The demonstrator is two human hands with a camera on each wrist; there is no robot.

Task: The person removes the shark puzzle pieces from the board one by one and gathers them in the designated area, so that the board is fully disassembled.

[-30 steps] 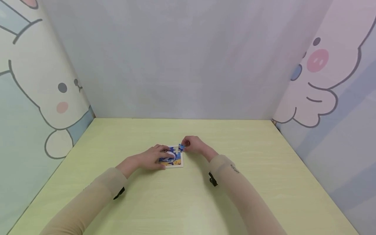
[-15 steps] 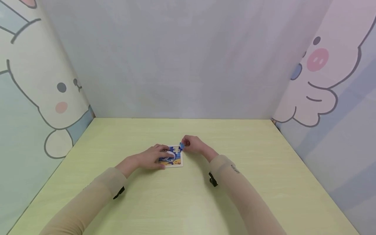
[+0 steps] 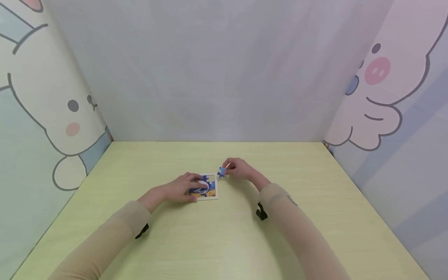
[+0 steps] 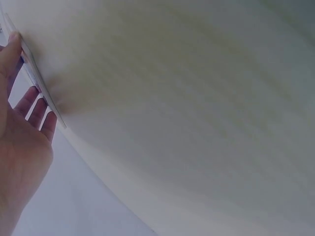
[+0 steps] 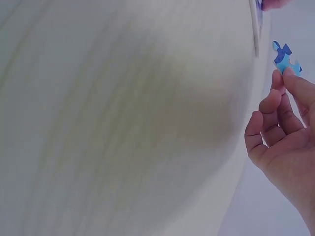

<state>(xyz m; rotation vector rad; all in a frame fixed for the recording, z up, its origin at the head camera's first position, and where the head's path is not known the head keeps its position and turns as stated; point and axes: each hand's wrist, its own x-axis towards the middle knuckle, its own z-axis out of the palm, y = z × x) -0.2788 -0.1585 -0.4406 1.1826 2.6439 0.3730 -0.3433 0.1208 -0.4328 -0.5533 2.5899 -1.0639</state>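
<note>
Blue jigsaw piece (image 3: 221,172), slanted lengthwise, juts leftward from pinching right hand (image 3: 240,169); left hand (image 3: 181,188) grips puzzle (image 3: 211,193)

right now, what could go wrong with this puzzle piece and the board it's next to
The puzzle piece might slip or twist: the right grip pinches it near one edge, between thumb and index finger.

The left grip holds the left side of the jigsaw puzzle, with fingers over its surface, so a sideways push could shift the board or loosen pieces.
</note>
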